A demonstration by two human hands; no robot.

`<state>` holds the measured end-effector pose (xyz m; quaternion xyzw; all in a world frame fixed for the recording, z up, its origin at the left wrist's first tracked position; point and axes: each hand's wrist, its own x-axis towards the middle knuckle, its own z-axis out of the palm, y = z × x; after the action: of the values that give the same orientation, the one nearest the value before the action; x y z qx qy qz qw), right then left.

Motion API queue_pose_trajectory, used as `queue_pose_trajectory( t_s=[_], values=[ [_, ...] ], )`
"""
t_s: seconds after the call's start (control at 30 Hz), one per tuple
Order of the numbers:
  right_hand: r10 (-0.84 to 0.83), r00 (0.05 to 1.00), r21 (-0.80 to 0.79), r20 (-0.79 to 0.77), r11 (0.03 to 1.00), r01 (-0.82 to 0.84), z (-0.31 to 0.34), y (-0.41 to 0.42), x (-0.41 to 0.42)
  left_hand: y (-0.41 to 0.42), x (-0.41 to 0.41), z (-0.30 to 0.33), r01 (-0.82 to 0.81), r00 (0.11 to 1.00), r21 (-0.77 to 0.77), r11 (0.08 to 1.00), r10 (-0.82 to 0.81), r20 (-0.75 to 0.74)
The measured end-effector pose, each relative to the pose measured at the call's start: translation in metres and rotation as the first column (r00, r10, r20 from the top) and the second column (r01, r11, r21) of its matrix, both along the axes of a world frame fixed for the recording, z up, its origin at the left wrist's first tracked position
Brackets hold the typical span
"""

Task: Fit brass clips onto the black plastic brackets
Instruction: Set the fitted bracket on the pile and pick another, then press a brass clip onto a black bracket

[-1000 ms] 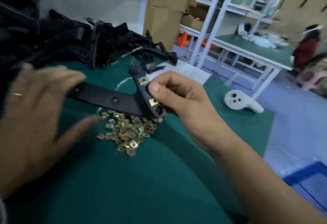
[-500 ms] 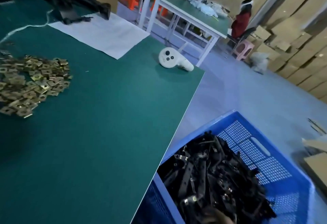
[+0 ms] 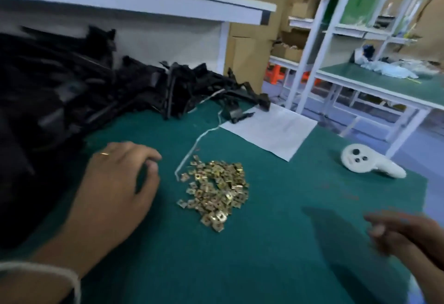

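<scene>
On the green table mat (image 3: 264,267), near its middle, lies a small heap of brass clips (image 3: 214,192). They are little square pieces, shiny yellow, each with a hole in the centre, and they lie loose over each other. Behind the heap and to its left is a big pile of black plastic brackets (image 3: 101,92), long dark parts thrown together; the left part of the pile is blurred, so single pieces are hard to tell there. A thin white cord (image 3: 192,152) runs from the pile down to the edge of the clips.

Just left of the clips hovers or rests the left hand (image 3: 115,188), palm down, fingers loosely bent with the tips near the mat; it holds nothing that I can see, and it wears a thin ring (image 3: 104,153). A white band (image 3: 48,272) goes around the wrist. The right hand (image 3: 406,236) is well to the right of the clips, near the mat's edge. It is blurred, with the fingers a little curled; whether it pinches something I cannot tell.

Behind the clips to the right lies a white paper sheet (image 3: 271,130); its faint print cannot be read. Further right of it lies a white controller (image 3: 370,165) with dark buttons. Beyond the table stand white shelf frames (image 3: 310,46) and cardboard boxes (image 3: 252,15).
</scene>
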<state>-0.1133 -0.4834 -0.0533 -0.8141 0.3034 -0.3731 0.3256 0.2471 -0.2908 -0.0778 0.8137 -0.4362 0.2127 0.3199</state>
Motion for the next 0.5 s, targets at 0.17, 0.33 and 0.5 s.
queue_pose_trajectory(
  t_s=[0.17, 0.33, 0.5],
  values=[
    [0.256, 0.959, -0.142, -0.123, 0.952, -0.273, 0.052, 0.023, 0.152, 0.008, 0.001, 0.015, -0.181, 0.973, 0.126, 0.975, 0.159, 0.170],
    [0.339, 0.877, 0.041, -0.340, 0.937, -0.347, 0.052, 0.008, 0.301, 0.004, 0.000, 0.011, -0.068, 0.983, 0.251, 0.965, 0.021, 0.185],
    [0.196, 0.860, 0.051, -0.471, 0.979, -0.196, 0.035, -0.022, 0.406, 0.003, 0.002, 0.006, 0.019, 0.957, 0.290, 0.957, -0.101, 0.273]
  ],
)
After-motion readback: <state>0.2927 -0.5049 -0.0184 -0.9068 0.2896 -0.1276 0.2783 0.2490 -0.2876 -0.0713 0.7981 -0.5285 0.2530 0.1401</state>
